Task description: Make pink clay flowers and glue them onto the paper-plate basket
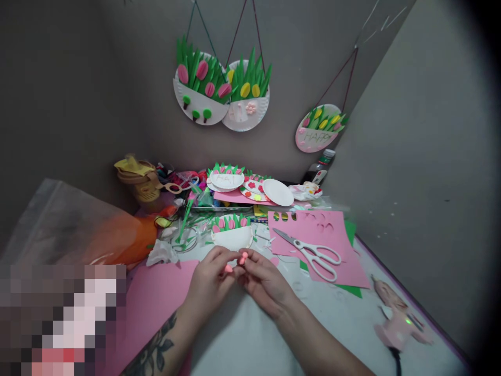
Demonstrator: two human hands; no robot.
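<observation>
Paper-plate basket [232,240]: pink tulips [243,222] mounted, undecorated below. Before it: my left hand [211,277], pinching pink clay bit [228,268]; my right hand [268,284], pink clay cluster [243,257], seemingly unfinished.

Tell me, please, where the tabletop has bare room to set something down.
The white tabletop looks bare between the left forearm and right forearm, and again between the right forearm, cut pink sheet and pink corded device. Beyond the small paper-plate flower basket it is crowded with more plates.
</observation>
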